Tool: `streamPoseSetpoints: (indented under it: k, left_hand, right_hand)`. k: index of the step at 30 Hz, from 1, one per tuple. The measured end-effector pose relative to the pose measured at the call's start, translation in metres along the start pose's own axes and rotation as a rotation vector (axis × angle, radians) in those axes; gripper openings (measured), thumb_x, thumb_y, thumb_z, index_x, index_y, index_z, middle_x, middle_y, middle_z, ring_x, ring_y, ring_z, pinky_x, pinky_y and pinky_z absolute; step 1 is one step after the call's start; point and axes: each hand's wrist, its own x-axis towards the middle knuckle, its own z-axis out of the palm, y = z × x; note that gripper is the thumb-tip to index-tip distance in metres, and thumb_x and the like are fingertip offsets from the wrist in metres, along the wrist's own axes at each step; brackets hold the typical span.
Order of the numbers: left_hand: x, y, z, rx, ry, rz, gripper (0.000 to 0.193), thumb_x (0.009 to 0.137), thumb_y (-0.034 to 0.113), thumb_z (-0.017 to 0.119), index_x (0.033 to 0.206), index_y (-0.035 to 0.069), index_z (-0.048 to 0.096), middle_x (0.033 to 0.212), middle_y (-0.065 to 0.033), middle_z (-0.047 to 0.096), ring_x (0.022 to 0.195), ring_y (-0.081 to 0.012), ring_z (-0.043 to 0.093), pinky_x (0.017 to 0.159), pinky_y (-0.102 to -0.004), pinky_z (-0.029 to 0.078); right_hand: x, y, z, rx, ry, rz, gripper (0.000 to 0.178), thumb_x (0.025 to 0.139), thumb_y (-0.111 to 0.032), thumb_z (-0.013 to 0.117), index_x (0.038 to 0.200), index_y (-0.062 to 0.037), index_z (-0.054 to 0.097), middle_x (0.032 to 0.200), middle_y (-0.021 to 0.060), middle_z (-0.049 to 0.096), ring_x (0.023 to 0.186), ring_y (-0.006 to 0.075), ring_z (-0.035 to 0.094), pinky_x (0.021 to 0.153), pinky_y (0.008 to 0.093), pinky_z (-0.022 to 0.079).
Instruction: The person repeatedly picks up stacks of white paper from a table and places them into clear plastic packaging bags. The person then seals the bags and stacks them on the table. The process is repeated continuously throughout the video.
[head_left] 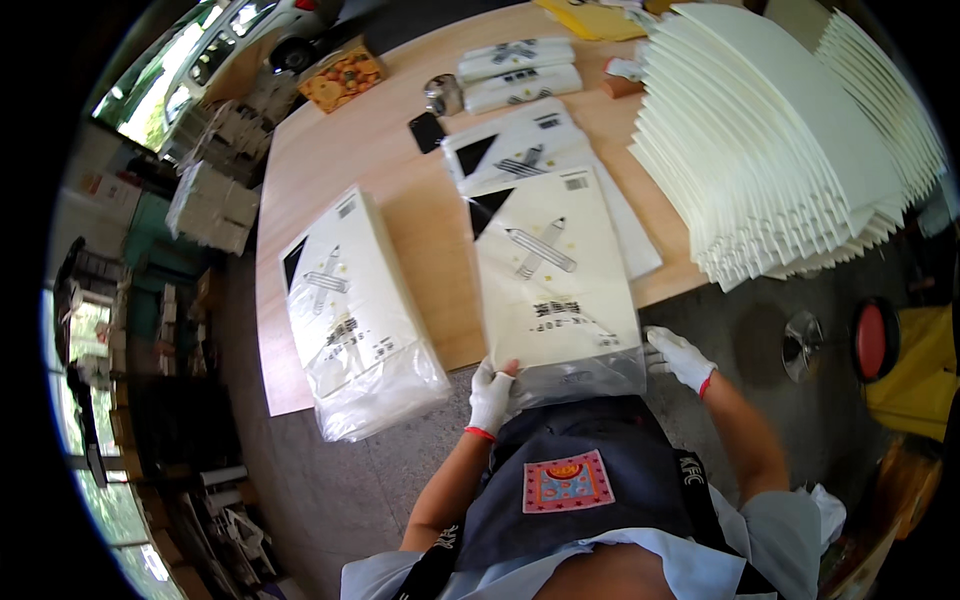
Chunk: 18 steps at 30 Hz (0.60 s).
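In front of me lies a stack of cream paper pads (pixel 548 255), printed with crossed pencils, in a clear plastic bag (pixel 575 378) whose loose end hangs past the table edge toward my apron. My left hand (pixel 490 397), in a white glove with a bare thumb tip, grips the bag at its near left corner. My right hand (pixel 682 360), also gloved, is just off the near right corner, fingers stretched toward the bag. A similar bagged stack (pixel 345 290) lies to the left. Beneath the far end of the middle stack is another packed stack (pixel 515 140).
Tall piles of white folded sheets (pixel 760 140) fill the table's right side. Rolled plastic bags (pixel 522 88), a phone (pixel 426 132), a metal tin (pixel 442 95) and a patterned box (pixel 342 76) lie at the back. A red-seated stool (pixel 875 340) stands right.
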Motion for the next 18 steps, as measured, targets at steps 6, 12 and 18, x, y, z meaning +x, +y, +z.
streamPoseSetpoints:
  k: [6,12,18]
  left_hand:
    - [-0.044,0.092,-0.039,0.140,0.187,0.336,0.016,0.086,0.004,0.058,0.102,0.000,0.057,0.076,-0.0028,0.059,0.066,-0.0063,0.051,0.053,-0.0206,0.040]
    - [-0.073,0.123,-0.171,-0.003,0.675,0.727,0.017,0.092,0.005,0.048,0.102,-0.002,0.061,0.063,0.0032,0.049,0.045,-0.0039,0.040,0.039,-0.0208,0.030]
    - [-0.043,0.032,-0.317,0.599,0.722,0.102,0.017,0.087,0.012,0.054,0.097,0.004,0.065,0.056,0.0021,0.048,0.060,-0.0079,0.050,0.057,-0.0243,0.041]
  right_hand:
    - [0.042,-0.030,0.111,0.426,-0.339,-0.067,0.039,0.091,-0.022,0.057,0.123,-0.0017,0.050,0.107,0.0050,0.060,0.090,0.0125,0.058,0.071,0.0262,0.051]
    - [0.087,-0.132,0.251,0.088,-0.597,-0.040,0.038,0.091,-0.029,0.058,0.117,-0.0023,0.053,0.092,0.0048,0.063,0.071,0.0100,0.060,0.062,0.0235,0.050]
    - [0.095,-0.136,0.348,-0.229,-0.379,-0.230,0.031,0.091,-0.026,0.056,0.104,0.0025,0.059,0.083,0.0115,0.066,0.067,0.0145,0.064,0.059,0.0270,0.051]
